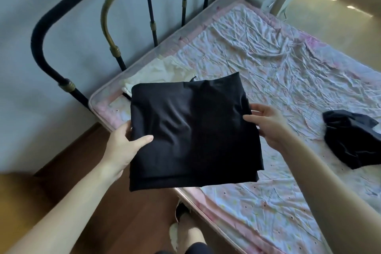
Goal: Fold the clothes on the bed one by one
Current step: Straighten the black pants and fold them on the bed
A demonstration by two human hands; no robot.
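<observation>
You hold the folded black garment (pixel 191 132) flat in the air over the near corner of the bed (pixel 268 64), one hand on each side. Your left hand (pixel 123 142) clamps its left edge, thumb pressed on top and the fingers tucked out of sight beneath, so the layers cannot slide apart. Your right hand (pixel 266 123) takes the right edge more loosely: the thumb lies along the top of the cloth, the fingers (pixel 258 107) curl at the edge, and I judge it a light pinch that steadies rather than carries.

Holding both sides keeps the square level, which is likely why the stacked layers at the near edge stay aligned. The garment looks fully folded, so the step in hand seems to be setting it down.

Beyond it, near the headboard (pixel 68 80), a cream garment (pixel 160 74) lies on the bed, partly hidden by the black one; whether it is folded cannot be told. A likely spot is on top of it or just beside it.

Well apart to your right, a crumpled dark garment (pixel 352 140) lies on the wrinkled floral sheet (pixel 257 47), not yet folded, and is probably next.

Lower the square flat, or the top layers may slip.
</observation>
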